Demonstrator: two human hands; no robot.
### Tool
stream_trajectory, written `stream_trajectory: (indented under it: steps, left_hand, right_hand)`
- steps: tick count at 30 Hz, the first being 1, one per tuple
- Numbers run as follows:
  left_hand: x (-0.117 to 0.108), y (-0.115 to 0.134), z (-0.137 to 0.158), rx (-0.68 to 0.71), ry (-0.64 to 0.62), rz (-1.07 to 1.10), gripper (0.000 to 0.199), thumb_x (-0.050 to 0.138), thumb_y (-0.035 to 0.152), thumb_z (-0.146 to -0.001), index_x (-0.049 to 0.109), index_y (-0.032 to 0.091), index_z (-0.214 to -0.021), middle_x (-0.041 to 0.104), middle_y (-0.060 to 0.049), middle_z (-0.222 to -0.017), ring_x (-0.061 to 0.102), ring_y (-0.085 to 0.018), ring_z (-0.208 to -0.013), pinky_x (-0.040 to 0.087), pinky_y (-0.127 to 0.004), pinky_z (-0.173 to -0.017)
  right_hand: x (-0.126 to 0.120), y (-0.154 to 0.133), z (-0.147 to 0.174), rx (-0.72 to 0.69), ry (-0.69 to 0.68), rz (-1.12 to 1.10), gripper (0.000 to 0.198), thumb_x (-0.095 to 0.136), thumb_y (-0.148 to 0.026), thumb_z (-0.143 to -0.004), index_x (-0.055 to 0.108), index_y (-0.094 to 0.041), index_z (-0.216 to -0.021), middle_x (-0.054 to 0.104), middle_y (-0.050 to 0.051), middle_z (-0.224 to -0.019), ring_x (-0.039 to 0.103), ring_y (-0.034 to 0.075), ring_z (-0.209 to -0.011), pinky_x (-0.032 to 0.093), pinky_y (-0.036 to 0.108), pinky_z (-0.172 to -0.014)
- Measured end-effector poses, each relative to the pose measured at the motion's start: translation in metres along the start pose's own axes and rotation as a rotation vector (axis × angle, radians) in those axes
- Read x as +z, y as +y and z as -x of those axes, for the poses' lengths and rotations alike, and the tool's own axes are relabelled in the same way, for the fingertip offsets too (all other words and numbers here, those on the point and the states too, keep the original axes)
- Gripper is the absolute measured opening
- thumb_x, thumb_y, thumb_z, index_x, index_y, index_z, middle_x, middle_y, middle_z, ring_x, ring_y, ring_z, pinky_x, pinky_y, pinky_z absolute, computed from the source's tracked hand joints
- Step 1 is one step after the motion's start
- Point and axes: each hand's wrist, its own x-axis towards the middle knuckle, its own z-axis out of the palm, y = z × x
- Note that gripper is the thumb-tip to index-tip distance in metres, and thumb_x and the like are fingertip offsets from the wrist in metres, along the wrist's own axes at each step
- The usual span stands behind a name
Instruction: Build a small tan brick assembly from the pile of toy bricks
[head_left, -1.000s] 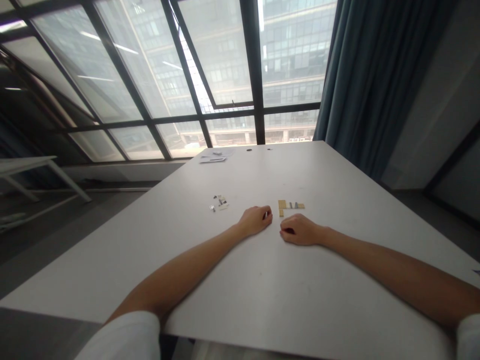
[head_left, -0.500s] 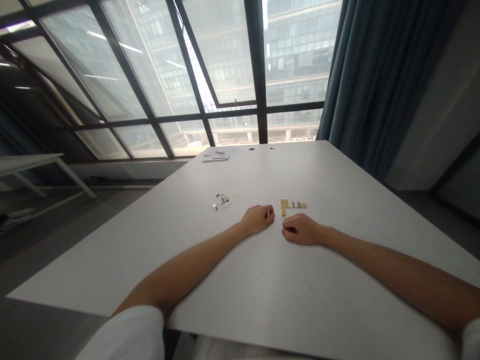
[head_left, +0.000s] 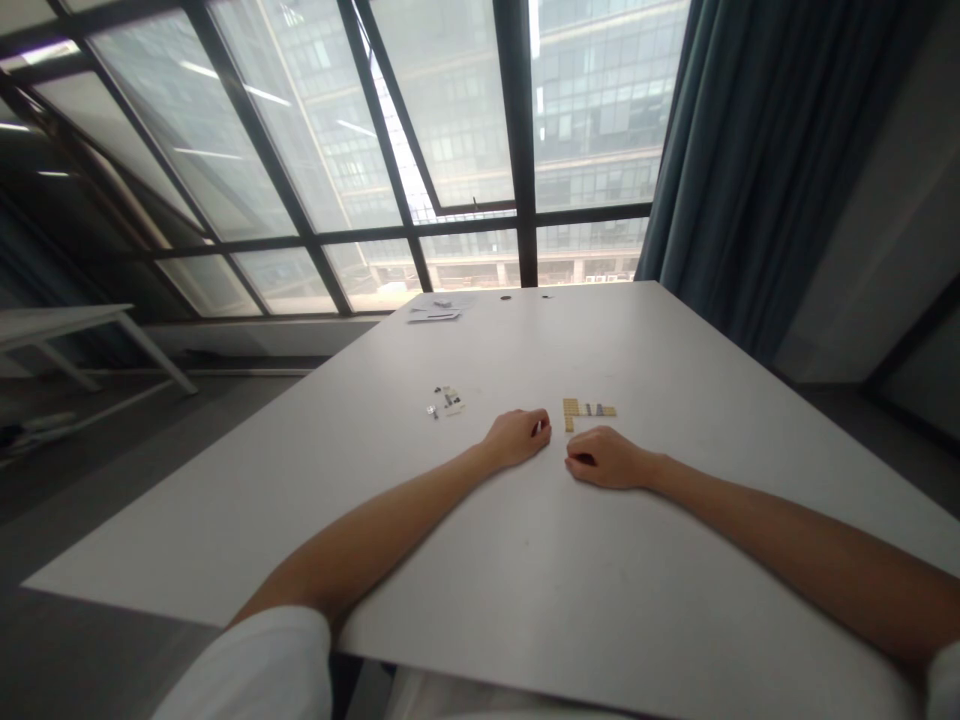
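Observation:
My left hand (head_left: 519,437) rests on the white table with its fingers curled in and the thumb close to them. I see nothing held in it. Just to its right lies my right hand (head_left: 606,458), also loosely closed on the tabletop, with a dark hollow between thumb and fingers and no object showing there. Beyond the right hand is a flat L-shaped group of tan toy-brick pieces (head_left: 571,408), with grey and whitish pieces (head_left: 593,409) along its right arm. Left of my left hand lies a scatter of small loose pieces (head_left: 451,400), black, grey, cream and clear.
Papers (head_left: 435,311) lie at the table's far left corner. A dark round spot (head_left: 505,298) and a small dark item (head_left: 547,297) are near the far edge. Windows (head_left: 457,120) and a blue curtain (head_left: 720,180) stand beyond. Another white table (head_left: 67,318) is at left.
The whole view has shifted very slightly. Both hands and the small pieces stay where they were on the table.

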Motion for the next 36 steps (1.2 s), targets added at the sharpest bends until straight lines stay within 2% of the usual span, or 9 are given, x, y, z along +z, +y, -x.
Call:
stream_trajectory:
  steps: [6, 20, 25, 28, 30, 36]
  left_hand:
    - [-0.001, 0.002, 0.001, -0.025, -0.016, 0.004, 0.03, 0.044, 0.041, -0.094, 0.069, 0.025, -0.098, 0.072, -0.002, -0.084, 0.064, -0.018, -0.077, 0.044, -0.027, -0.071]
    - [0.005, -0.004, -0.001, 0.026, 0.029, 0.007, 0.027, 0.045, 0.041, -0.093, 0.068, 0.026, -0.095, 0.071, -0.001, -0.08, 0.062, -0.018, -0.072, 0.041, -0.026, -0.065]
    - [0.005, -0.004, -0.002, 0.034, 0.062, 0.092, 0.027, 0.048, 0.038, -0.09, 0.07, 0.023, -0.09, 0.069, 0.0, -0.075, 0.057, -0.015, -0.065, 0.038, -0.026, -0.061]
    - [-0.008, -0.007, -0.008, 0.023, 0.109, 0.193, 0.028, 0.049, 0.035, -0.088, 0.073, 0.02, -0.089, 0.067, 0.0, -0.071, 0.054, -0.013, -0.063, 0.038, -0.025, -0.06]
    - [-0.025, -0.015, -0.014, 0.01, 0.155, 0.241, 0.03, 0.05, 0.036, -0.087, 0.074, 0.017, -0.089, 0.066, 0.0, -0.069, 0.053, -0.012, -0.062, 0.038, -0.024, -0.06]
    - [-0.096, -0.07, -0.018, -0.107, 0.138, 0.259, 0.035, 0.062, 0.046, -0.08, 0.078, 0.016, -0.09, 0.068, -0.002, -0.072, 0.054, -0.012, -0.06, 0.039, -0.024, -0.056]
  right_hand:
    - [0.0, -0.001, -0.001, 0.01, -0.008, -0.006, 0.029, 0.052, -0.024, -0.088, 0.055, -0.018, -0.06, 0.06, 0.0, -0.063, 0.045, 0.012, -0.059, 0.028, 0.025, -0.062]
    - [0.0, -0.001, -0.001, 0.011, 0.0, -0.011, 0.03, 0.05, -0.025, -0.089, 0.052, -0.018, -0.059, 0.058, 0.0, -0.062, 0.043, 0.012, -0.059, 0.027, 0.025, -0.062]
    - [-0.001, -0.001, 0.0, 0.029, -0.003, -0.016, 0.029, 0.051, -0.024, -0.087, 0.051, -0.018, -0.059, 0.056, -0.001, -0.06, 0.041, 0.012, -0.058, 0.027, 0.025, -0.061]
    - [0.001, 0.001, 0.002, 0.032, 0.014, -0.033, 0.029, 0.051, -0.023, -0.086, 0.049, -0.018, -0.058, 0.054, -0.001, -0.058, 0.04, 0.011, -0.057, 0.026, 0.025, -0.06]
    - [0.003, 0.003, 0.002, 0.024, 0.024, -0.05, 0.029, 0.052, -0.022, -0.086, 0.047, -0.019, -0.057, 0.052, -0.002, -0.057, 0.038, 0.011, -0.055, 0.025, 0.025, -0.059]
    - [0.004, 0.005, 0.003, -0.005, 0.039, -0.08, 0.03, 0.051, -0.022, -0.085, 0.042, -0.019, -0.057, 0.048, -0.002, -0.055, 0.034, 0.011, -0.055, 0.024, 0.026, -0.058]
